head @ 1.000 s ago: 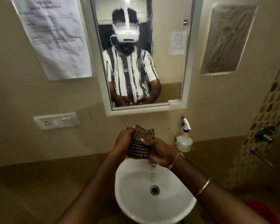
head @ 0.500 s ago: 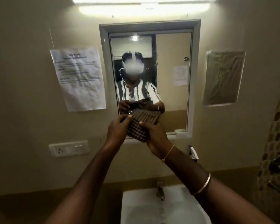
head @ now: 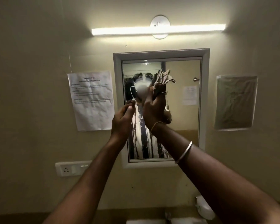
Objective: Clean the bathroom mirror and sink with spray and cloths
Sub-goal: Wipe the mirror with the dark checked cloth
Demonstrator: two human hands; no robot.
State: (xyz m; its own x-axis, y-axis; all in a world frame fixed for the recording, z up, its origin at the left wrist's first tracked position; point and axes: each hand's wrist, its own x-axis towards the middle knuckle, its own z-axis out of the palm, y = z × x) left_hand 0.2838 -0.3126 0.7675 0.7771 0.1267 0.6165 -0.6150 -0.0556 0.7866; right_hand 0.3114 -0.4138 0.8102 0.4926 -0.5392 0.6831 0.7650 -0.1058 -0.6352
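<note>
Here, a brown checked cloth (head: 162, 78) is gripped by the right hand (head: 153, 109) high on the white-framed mirror (head: 183, 126); the left hand (head: 121, 120) is held lower-left, relaxed, empty.

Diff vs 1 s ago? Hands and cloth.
Both hands rose from above the sink to the mirror. The left hand let go of the cloth; the right hand alone now grips it, raised at the upper glass. The view tilted up with them. Unchanged: streaks on the glass, spray bottle beside the sink.
</note>
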